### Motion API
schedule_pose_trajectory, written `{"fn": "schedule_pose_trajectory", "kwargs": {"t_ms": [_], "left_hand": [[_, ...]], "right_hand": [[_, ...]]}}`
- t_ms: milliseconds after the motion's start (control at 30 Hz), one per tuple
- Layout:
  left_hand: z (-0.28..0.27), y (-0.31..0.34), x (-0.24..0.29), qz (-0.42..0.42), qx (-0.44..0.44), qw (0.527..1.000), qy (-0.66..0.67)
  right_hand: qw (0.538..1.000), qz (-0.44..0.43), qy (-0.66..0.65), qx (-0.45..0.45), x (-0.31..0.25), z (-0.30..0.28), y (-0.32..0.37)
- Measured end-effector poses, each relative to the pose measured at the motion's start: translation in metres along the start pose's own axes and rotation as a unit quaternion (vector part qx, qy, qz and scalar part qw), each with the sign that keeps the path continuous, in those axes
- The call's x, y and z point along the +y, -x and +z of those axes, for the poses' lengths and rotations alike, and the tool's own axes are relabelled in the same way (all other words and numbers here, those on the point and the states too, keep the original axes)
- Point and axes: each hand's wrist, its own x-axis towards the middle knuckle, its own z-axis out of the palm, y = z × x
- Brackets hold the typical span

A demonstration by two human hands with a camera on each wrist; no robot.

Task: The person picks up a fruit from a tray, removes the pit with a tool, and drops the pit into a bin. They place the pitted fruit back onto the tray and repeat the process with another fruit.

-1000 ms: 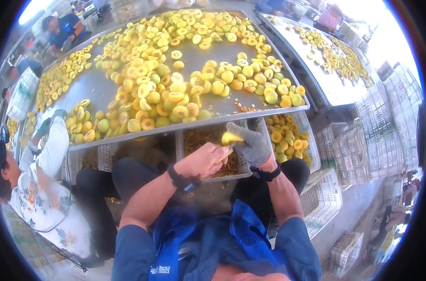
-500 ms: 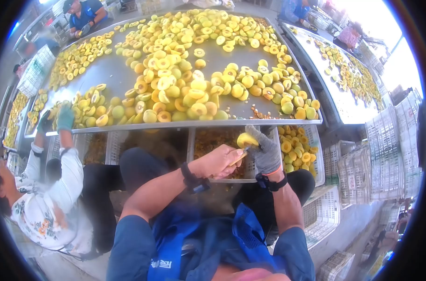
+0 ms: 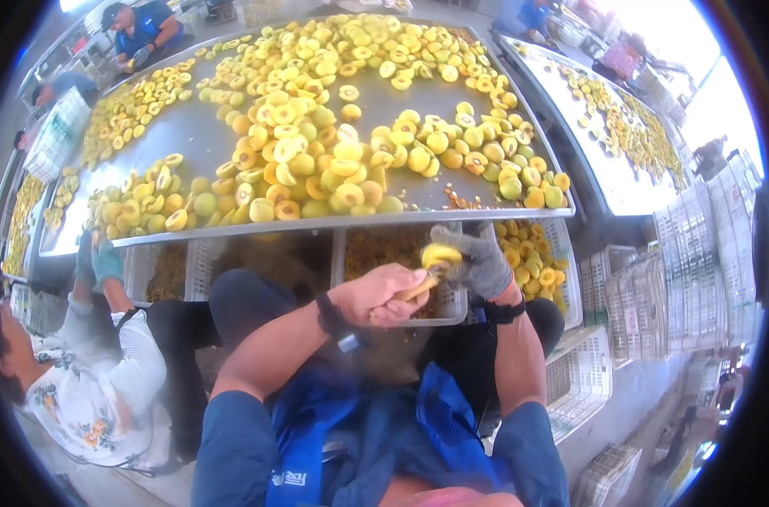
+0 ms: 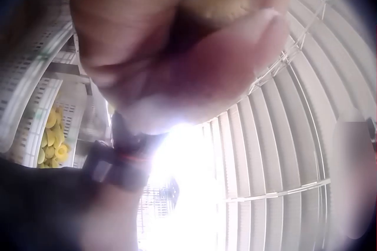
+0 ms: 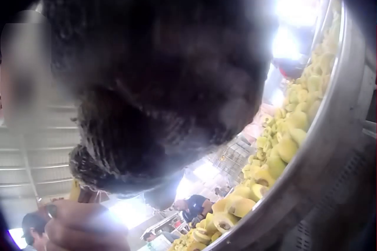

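Observation:
My bare left hand (image 3: 383, 294) grips the wooden handle (image 3: 418, 287) of a small pitting tool. In the left wrist view, the handle's rounded end (image 4: 217, 6) pokes out of the curled fingers. A yellow peach half (image 3: 439, 254) sits in my right hand (image 3: 479, 267), which wears a grey knit glove. The tool's metal tip meets the cut side of the fruit, just below the table's front edge. The dark glove (image 5: 159, 98) fills much of the right wrist view and hides the fruit there.
A metal table (image 3: 384, 93) heaped with peach halves (image 3: 283, 152) stands ahead. Beneath its edge are a crate of pits (image 3: 340, 262) and a crate of peach halves (image 3: 532, 262). Stacked white crates (image 3: 684, 270) rise at right; a person in a floral top (image 3: 97, 397) sits at left.
The peach half has turned in the gloved hand, and the tool's tip now works in its cut face. The neighbour's gloved hands have drawn back from the table toward its edge.

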Motion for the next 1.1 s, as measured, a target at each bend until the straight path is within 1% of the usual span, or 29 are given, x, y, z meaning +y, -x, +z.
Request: {"fn": "schedule_pose_trajectory", "kwargs": {"t_ms": [33, 67, 100, 133, 167, 200, 267, 300, 367, 433, 533, 567, 600, 633, 667, 733, 767, 833, 867, 933, 1000, 1067, 1100], "left_hand": [[-0.007, 0.000, 0.001, 0.004, -0.007, 1.000, 0.015], [-0.011, -0.002, 0.001, 0.007, -0.014, 0.999, 0.032], [-0.010, -0.003, 0.001, 0.038, 0.067, 0.996, -0.044], [-0.022, -0.008, 0.004, 0.047, 0.111, 0.972, -0.203], [-0.042, -0.024, -0.011, 0.158, 0.191, 0.862, -0.441], [-0.058, -0.036, -0.024, 0.261, 0.253, 0.675, -0.642], [-0.045, -0.032, -0.028, 0.168, 0.312, 0.601, -0.716], [-0.039, -0.030, -0.028, 0.121, 0.340, 0.559, -0.746], [-0.033, -0.031, -0.025, 0.121, 0.372, 0.543, -0.743], [-0.031, -0.035, -0.020, 0.121, 0.400, 0.534, -0.735], [-0.024, -0.029, -0.013, 0.095, 0.399, 0.557, -0.722], [-0.028, -0.031, -0.018, 0.121, 0.401, 0.561, -0.714], [-0.027, -0.032, -0.019, 0.128, 0.391, 0.577, -0.705], [-0.025, -0.031, -0.018, 0.133, 0.384, 0.592, -0.696], [-0.023, -0.029, -0.017, 0.138, 0.381, 0.604, -0.686], [-0.020, -0.030, -0.016, 0.142, 0.387, 0.610, -0.677], [-0.018, -0.031, -0.016, 0.145, 0.389, 0.614, -0.671], [-0.017, -0.032, -0.016, 0.145, 0.384, 0.629, -0.660], [-0.016, -0.033, -0.016, 0.145, 0.382, 0.627, -0.663], [-0.015, -0.034, -0.014, 0.145, 0.379, 0.622, -0.670], [-0.017, -0.035, -0.014, 0.146, 0.374, 0.622, -0.672], [-0.020, -0.037, -0.017, 0.148, 0.370, 0.623, -0.673], [-0.022, -0.037, -0.017, 0.148, 0.369, 0.623, -0.673]], "right_hand": [[0.999, 0.035, 0.010, 0.021, 0.017, -0.003, 0.001], [0.994, 0.102, 0.015, 0.036, 0.030, -0.008, 0.008], [0.984, 0.169, 0.018, 0.050, 0.035, -0.012, 0.011], [0.963, 0.264, 0.017, 0.059, 0.031, -0.018, 0.010], [0.964, 0.238, 0.086, 0.082, 0.045, -0.023, 0.016], [0.958, 0.216, 0.158, 0.107, 0.058, -0.028, 0.022], [0.932, 0.160, 0.287, 0.152, 0.069, -0.044, 0.029], [0.928, 0.180, 0.290, 0.149, 0.071, -0.055, 0.032], [0.918, 0.228, 0.293, 0.142, 0.075, -0.078, 0.048], [0.912, 0.244, 0.297, 0.142, 0.082, -0.103, 0.060], [0.890, 0.342, 0.273, 0.131, 0.071, -0.135, 0.070], [0.877, 0.404, 0.222, 0.137, 0.064, -0.144, 0.073], [0.859, 0.462, 0.170, 0.144, 0.058, -0.150, 0.074], [0.844, 0.420, 0.317, 0.104, 0.065, -0.158, 0.076], [0.813, 0.408, 0.398, 0.121, 0.064, -0.161, 0.078], [0.735, 0.364, 0.551, 0.151, 0.044, -0.154, 0.059], [0.772, 0.304, 0.531, 0.172, 0.070, -0.163, 0.063], [0.827, 0.299, 0.464, 0.108, 0.069, -0.154, 0.031], [0.850, 0.298, 0.428, 0.077, 0.068, -0.144, 0.014], [0.868, 0.275, 0.409, 0.058, 0.071, -0.120, -0.029], [0.862, 0.287, 0.416, 0.036, 0.103, -0.108, -0.068], [0.854, 0.276, 0.435, 0.080, 0.171, -0.105, -0.097], [0.849, 0.269, 0.443, 0.102, 0.178, -0.099, -0.112]]}}
